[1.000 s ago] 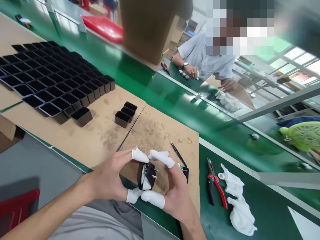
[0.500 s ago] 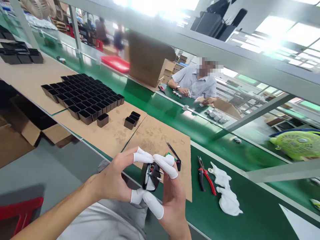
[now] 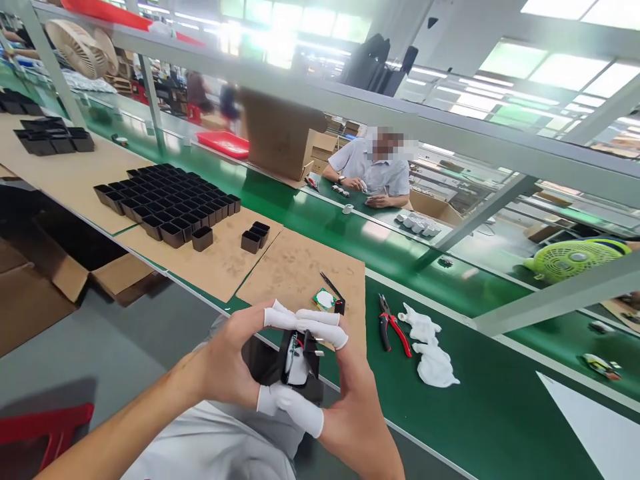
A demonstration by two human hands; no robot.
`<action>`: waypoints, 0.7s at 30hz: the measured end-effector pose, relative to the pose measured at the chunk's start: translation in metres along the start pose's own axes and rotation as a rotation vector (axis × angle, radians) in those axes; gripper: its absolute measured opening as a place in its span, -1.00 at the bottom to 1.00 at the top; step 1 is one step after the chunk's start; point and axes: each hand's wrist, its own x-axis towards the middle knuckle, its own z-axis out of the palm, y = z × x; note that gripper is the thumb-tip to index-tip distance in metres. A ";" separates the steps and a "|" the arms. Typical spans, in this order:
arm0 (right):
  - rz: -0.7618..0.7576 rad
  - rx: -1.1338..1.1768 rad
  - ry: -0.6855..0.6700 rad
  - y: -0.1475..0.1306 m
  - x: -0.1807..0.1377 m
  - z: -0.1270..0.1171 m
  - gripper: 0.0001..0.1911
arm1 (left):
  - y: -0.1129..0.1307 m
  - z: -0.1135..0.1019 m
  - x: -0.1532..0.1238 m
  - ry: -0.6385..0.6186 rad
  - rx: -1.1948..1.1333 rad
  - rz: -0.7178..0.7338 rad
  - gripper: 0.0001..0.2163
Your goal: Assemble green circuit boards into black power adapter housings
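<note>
Between both my hands, low above my lap, is a black plug adapter housing (image 3: 299, 369) with metal prongs pointing right. Its side gapes, showing white material and red and green bits inside. My left hand (image 3: 223, 357) grips it from the left, white-covered fingertips on top and thumb below. From the right my right hand (image 3: 350, 390) grips it the same way, also in white finger cots. Beyond the fingers, a small green circuit board (image 3: 325, 299) with a white patch lies on the cardboard (image 3: 280, 273), beside a thin dark tool (image 3: 334, 285) that I cannot name.
Red-and-black pliers (image 3: 393, 327) and crumpled white finger cots (image 3: 427, 347) lie on the green bench (image 3: 480, 407). Many black open cases (image 3: 173, 203) stand to the left. A co-worker (image 3: 375, 170) sits across, beyond a metal frame (image 3: 545, 287). A green fan (image 3: 575, 260) is at right.
The view has tilted up and swung slightly right. Both hands still hold the adapter housing, the right fingers now lying flatter across its top. The circuit board behind them shows more fully.
</note>
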 end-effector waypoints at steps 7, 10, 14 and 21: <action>-0.040 -0.009 0.006 0.025 -0.010 -0.007 -0.36 | 0.001 0.008 -0.006 -0.040 0.081 -0.083 -0.43; -0.072 0.083 0.027 0.035 -0.014 -0.006 -0.37 | -0.002 0.007 -0.007 -0.070 0.100 -0.110 -0.43; -0.074 0.209 0.164 0.038 -0.018 -0.013 -0.36 | -0.009 0.001 -0.008 -0.061 0.158 -0.189 -0.45; -0.047 0.346 0.191 0.047 -0.010 -0.018 -0.34 | -0.016 0.004 -0.001 -0.028 0.114 -0.106 -0.35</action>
